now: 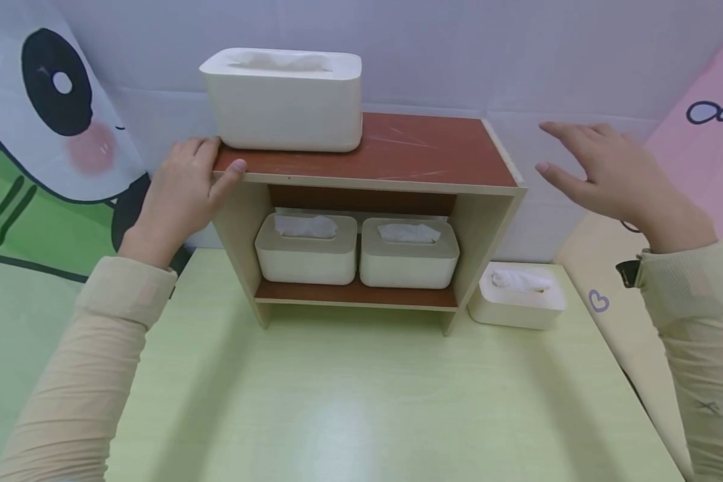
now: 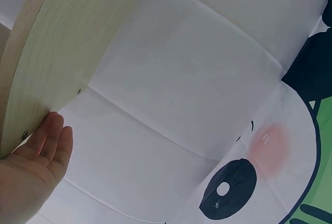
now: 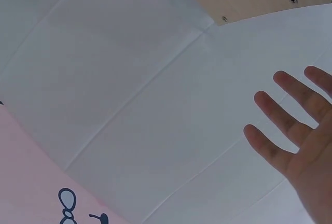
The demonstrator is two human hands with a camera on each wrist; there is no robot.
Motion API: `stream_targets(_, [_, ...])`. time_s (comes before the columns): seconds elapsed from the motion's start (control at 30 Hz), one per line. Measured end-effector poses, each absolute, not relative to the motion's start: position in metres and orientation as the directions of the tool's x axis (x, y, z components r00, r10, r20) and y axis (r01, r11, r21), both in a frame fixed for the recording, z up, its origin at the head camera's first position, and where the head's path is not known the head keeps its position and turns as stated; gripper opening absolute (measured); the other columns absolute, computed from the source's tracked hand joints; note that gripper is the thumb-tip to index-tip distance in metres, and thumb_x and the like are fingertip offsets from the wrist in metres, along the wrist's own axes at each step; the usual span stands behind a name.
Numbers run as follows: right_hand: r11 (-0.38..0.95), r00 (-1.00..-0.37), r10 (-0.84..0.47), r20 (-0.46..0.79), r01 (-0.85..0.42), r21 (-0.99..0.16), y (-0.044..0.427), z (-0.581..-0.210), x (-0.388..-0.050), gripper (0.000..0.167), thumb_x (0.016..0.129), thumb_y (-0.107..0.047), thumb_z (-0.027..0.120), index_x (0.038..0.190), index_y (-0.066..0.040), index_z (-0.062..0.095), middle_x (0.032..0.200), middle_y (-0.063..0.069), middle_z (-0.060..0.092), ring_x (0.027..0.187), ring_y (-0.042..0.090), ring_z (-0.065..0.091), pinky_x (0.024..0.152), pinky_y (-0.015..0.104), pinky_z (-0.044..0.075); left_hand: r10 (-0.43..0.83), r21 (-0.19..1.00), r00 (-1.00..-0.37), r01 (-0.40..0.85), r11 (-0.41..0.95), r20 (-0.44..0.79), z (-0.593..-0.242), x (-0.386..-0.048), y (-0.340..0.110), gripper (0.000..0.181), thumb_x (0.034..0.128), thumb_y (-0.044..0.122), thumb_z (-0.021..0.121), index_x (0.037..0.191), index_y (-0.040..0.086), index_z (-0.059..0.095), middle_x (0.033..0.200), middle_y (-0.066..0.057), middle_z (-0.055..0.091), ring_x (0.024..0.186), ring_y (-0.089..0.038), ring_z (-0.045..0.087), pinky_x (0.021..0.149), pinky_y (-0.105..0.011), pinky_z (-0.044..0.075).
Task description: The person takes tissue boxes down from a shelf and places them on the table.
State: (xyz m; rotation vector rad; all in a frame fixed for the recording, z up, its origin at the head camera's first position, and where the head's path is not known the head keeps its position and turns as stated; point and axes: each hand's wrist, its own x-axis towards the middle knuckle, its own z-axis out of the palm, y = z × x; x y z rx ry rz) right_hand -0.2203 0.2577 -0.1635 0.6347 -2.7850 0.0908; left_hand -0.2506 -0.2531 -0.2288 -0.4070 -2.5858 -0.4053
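Note:
My left hand (image 1: 183, 194) touches the upper left corner of a small two-level shelf (image 1: 434, 150) with a reddish-brown top. Its thumb lies at the front edge, and in the left wrist view its fairly straight fingers (image 2: 52, 138) meet the shelf's pale side panel (image 2: 67, 42). Close to that hand, a large white tissue box (image 1: 286, 110) stands on the shelf top. My right hand (image 1: 620, 174) hovers in the air right of the shelf, fingers spread, holding nothing. Inside the shelf, two smaller tissue boxes (image 1: 306, 258) (image 1: 408, 261) stand side by side, tissue showing in their slots.
Another white tissue box (image 1: 518, 304) sits on the table (image 1: 337, 388), just right of the shelf. Behind is a pale wall covering (image 1: 428, 53). Cartoon-printed panels flank the table, green and white (image 1: 42, 194) at left, pink (image 1: 705, 140) at right.

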Motion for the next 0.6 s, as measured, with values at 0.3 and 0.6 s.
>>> stream_targets(0.3, [0.885,-0.848,-0.451,0.277,-0.465,0.019,0.232,-0.150,-0.221,0.059,0.095,-0.041,0.039,0.146,-0.020,0.020,0.144,0.019,0.034,0.128,0.047,0.029,0.102,0.062,0.020,0.209,0.209,-0.836,0.355,0.911,0.508,-0.230,-0.251,-0.254,0.065,0.0955,0.047,0.034,0.133,-0.006,0.037,0.130,-0.029,0.044,0.119,-0.046,0.037,0.101,-0.056,0.027])
stream_targets(0.6, [0.859,-0.815,-0.504,0.287,-0.509,0.063,0.199,-0.142,-0.223,0.059,0.094,-0.044,0.039,0.145,-0.020,0.024,0.142,0.015,0.039,0.126,0.043,0.035,0.100,0.061,0.023,0.210,0.209,-0.820,0.368,0.906,0.533,-0.231,-0.251,-0.256,0.063,0.0956,0.045,0.036,0.132,-0.007,0.039,0.128,-0.029,0.045,0.117,-0.047,0.039,0.100,-0.056,0.028])
